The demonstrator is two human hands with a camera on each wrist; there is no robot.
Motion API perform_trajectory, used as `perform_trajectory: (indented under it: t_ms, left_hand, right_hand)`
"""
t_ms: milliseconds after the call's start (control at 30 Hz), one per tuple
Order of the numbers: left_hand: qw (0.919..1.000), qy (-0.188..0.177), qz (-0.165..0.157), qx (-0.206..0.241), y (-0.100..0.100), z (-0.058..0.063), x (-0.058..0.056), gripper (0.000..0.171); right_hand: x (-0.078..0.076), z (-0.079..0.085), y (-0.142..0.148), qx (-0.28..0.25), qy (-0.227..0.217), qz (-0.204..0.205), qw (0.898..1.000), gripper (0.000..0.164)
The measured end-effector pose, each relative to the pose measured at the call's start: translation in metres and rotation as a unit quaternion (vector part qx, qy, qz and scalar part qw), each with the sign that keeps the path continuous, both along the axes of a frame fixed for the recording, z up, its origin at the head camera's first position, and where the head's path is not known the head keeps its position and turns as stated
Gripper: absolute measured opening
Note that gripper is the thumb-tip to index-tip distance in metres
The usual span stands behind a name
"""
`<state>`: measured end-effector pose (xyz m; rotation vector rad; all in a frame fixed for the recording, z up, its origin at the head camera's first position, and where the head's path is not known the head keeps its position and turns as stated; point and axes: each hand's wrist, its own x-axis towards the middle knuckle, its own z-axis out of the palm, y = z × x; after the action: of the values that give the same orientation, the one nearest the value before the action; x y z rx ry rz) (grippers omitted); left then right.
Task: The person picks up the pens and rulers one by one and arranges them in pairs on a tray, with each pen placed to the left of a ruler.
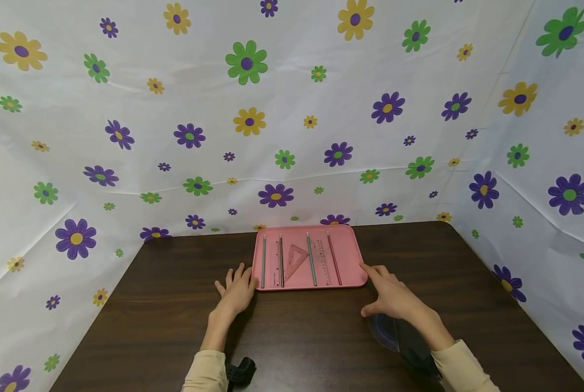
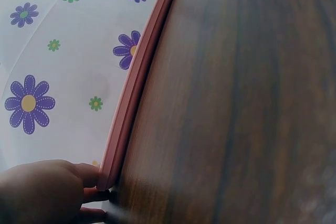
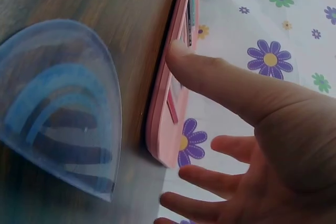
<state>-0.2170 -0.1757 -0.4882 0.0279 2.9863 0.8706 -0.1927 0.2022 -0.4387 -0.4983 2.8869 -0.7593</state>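
Note:
A pink tray (image 1: 348,245) lies on the table near the flowered cloth. On it are several pencils (image 1: 312,260), two clear rulers (image 1: 323,264) and a pink set square (image 1: 289,267). My left hand (image 1: 236,291) is at the tray's front left corner, fingers spread; in the left wrist view its fingertips touch the tray's end. At the right edge, my right hand (image 1: 394,294) has straight, spread fingers by the front corner. The right wrist view shows its thumb (image 3: 197,66) over the tray's front rim. A clear blue protractor (image 3: 63,93) lies nearer me, partly beneath the right forearm in the head view.
The dark wooden table (image 1: 292,337) spreads in front of the tray. White flowered cloth (image 1: 292,136) rises behind and at both sides. A black strap piece (image 1: 241,371) sits at the left wrist.

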Motion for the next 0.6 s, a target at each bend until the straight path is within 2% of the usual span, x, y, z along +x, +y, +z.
perform_trajectory:
  t_ms: [300, 467, 600]
  left_hand:
    - [1.0, -0.001, 0.0, -0.004, -0.001, -0.001, -0.001, 0.049]
    - [1.0, 0.0, -0.001, -0.007, -0.001, -0.002, -0.001, 0.049]
    - [1.0, 0.002, -0.001, -0.007, -0.001, -0.002, -0.001, 0.049]
  right_hand:
    - [0.013, 0.004, 0.012, 0.045, -0.076, 0.011, 0.996, 0.122]
    - [0.021, 0.003, 0.016, 0.051, -0.12, 0.022, 0.991, 0.121]
    - [0.025, 0.0, 0.016, 0.068, -0.118, 0.029, 0.99, 0.117]
